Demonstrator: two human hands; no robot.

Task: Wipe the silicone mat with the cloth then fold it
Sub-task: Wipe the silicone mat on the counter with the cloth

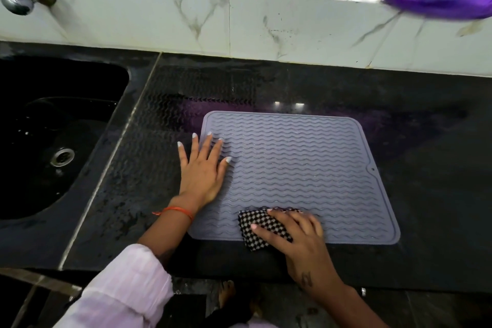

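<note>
Already the right hand (295,234) presses the checked cloth (255,226) flat-fingered onto the near edge of the silicone mat (298,168); unwiped ridges stretch away and rightward. Left hand (203,170), fingers spread open, pins the mat's left edge on the desk (412,141).

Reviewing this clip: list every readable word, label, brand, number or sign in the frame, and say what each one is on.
None: no readable text anywhere in this view.
Grey wavy-ribbed silicone mat: only ridges and a small hole at its right edge, no lettering.
Black-and-white checked cloth under the right hand: woven pattern only.
Right forearm: a small dark mark, too blurred to read.
Left hand, black stone counter, white marbled wall tiles: unmarked.
</note>
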